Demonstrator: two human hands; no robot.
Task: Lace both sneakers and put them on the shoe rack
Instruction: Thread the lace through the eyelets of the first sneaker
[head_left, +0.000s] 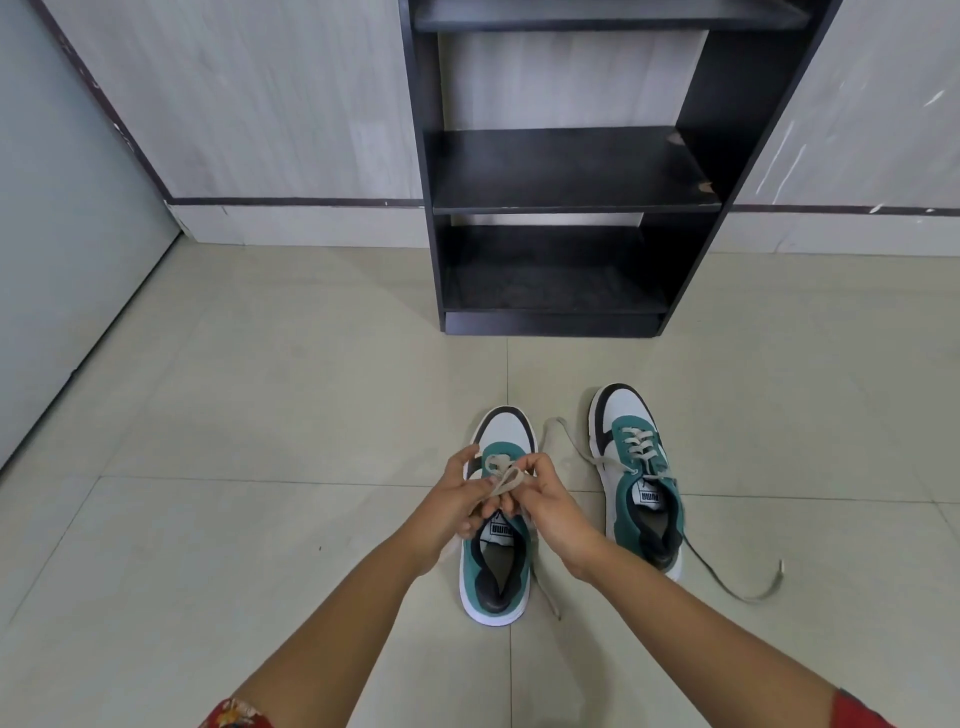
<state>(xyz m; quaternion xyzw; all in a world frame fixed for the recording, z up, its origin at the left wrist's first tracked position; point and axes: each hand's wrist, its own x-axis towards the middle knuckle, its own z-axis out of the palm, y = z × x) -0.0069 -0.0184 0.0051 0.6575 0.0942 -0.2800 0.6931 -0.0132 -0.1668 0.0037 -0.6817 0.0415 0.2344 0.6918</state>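
Both our hands meet over the near green-and-white leather sneaker (497, 540), toe pointing away: left hand (451, 512) and right hand (549, 512), fingers (511, 501) pinched on its beige flat lace (503, 480). Just right, the second matching sneaker (636, 467) trails loose ends. Beyond stands the black wooden shoe rack (571, 171).

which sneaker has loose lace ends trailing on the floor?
The right sneaker, standing alone; its lace trails across the tiles. Both hands hold the left sneaker's lace.
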